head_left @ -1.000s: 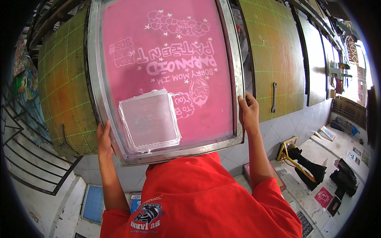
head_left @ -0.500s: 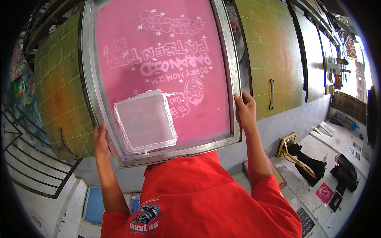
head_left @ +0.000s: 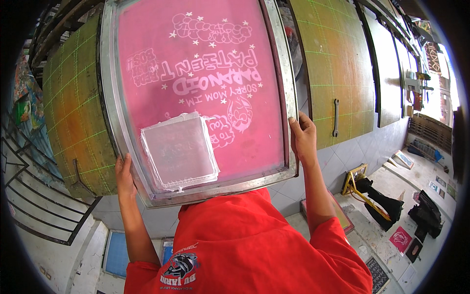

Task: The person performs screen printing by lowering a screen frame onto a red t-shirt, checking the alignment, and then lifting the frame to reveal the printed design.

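Note:
My left hand point(head_left: 125, 174) grips the left side of a large metal-framed printing screen point(head_left: 291, 83), low near its corner. Its pink mesh point(head_left: 249, 152) carries white lettering, stars and outline drawings, seen upside down. A grayish square patch point(head_left: 178, 152) with ragged white edges covers the lower left of the mesh. My right hand point(head_left: 303, 132) holds the frame's right side, thumb on the rim and fingers curled by the edge. The screen's lower edge is just over my red shirt.
Grid-lined boards point(head_left: 73, 112) flank the screen, with wrenches point(head_left: 336, 117) on them. A black railing point(head_left: 44, 210) stands at left. Below lie a blue screen point(head_left: 116, 252), a yellow frame point(head_left: 352, 186) with black cloth, dark fabric point(head_left: 423, 215) and prints. A tiled wall point(head_left: 342, 154) runs behind.
Since a second ago the screen and both my hands have shifted a little to the left, with the left side slightly lower. The last half second shows almost no movement.

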Demonstrator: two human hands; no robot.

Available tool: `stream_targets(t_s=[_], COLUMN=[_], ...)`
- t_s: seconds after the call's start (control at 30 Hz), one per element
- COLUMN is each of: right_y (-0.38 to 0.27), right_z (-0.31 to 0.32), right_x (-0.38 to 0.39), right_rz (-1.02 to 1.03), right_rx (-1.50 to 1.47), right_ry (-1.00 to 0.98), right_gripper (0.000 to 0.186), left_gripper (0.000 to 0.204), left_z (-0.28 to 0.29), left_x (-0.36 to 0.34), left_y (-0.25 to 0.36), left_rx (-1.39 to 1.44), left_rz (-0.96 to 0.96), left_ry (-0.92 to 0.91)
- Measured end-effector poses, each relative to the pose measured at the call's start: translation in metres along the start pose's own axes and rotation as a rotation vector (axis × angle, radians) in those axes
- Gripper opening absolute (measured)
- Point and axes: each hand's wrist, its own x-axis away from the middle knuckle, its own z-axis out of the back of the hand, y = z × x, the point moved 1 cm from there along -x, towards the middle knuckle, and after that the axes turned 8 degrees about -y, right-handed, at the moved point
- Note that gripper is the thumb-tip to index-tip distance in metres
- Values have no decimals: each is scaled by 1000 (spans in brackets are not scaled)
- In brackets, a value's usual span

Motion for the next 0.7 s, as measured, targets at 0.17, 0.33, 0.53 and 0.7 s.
stream_targets(t_s=[0.17, 0.33, 0.53, 0.7], right_y=[2, 3, 4, 2], right_z=[2, 5, 4, 4], right_x=[-1, -1, -2, -1], right_rz=[-9, -18, -5, -5], right_rx=[16, 47, 8, 106], right_ry=[2, 2, 4, 17], right_gripper=[34, 32, 31, 31], left_gripper=[40, 41, 38, 39], left_z=[-4, -6, -9, -2], left_x=[1, 3, 4, 1], left_y=[4, 6, 7, 3], left_rx=[-21, -41, -44, -30], left_rz=[1, -9, 5, 7], left_ry=[-4, -8, 33, 24])
